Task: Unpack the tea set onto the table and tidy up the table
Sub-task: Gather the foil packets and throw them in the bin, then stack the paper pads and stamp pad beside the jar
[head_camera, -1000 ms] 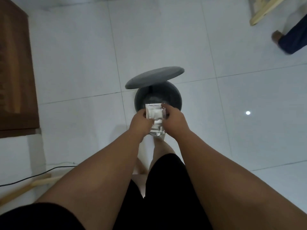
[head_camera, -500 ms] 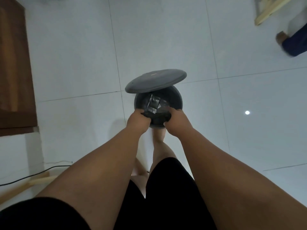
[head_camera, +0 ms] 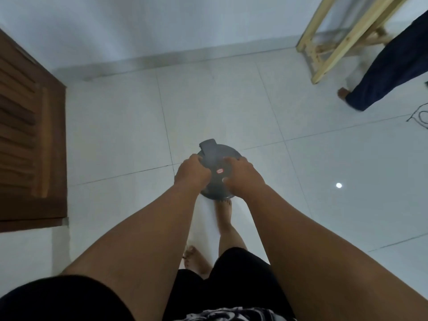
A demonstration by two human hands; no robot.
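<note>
Bottom of frame: black shorts [head_camera: 234, 286], bare feet on white tile floor [head_camera: 324, 205]. Centre: left hand [head_camera: 191, 174] and right hand [head_camera: 242, 178] apart, both pressed on the closed lid of a dark round bin [head_camera: 216, 163]; left fingers curled at its rim, right fingers spread flat. Left edge: brown louvred door [head_camera: 27, 144]. Upper right: pale wooden frame [head_camera: 335, 38], another person's dark trouser leg [head_camera: 389, 66].

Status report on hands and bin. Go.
Left hand and right hand both resting on bin lid. Lid closed. Nothing in the way.
</note>
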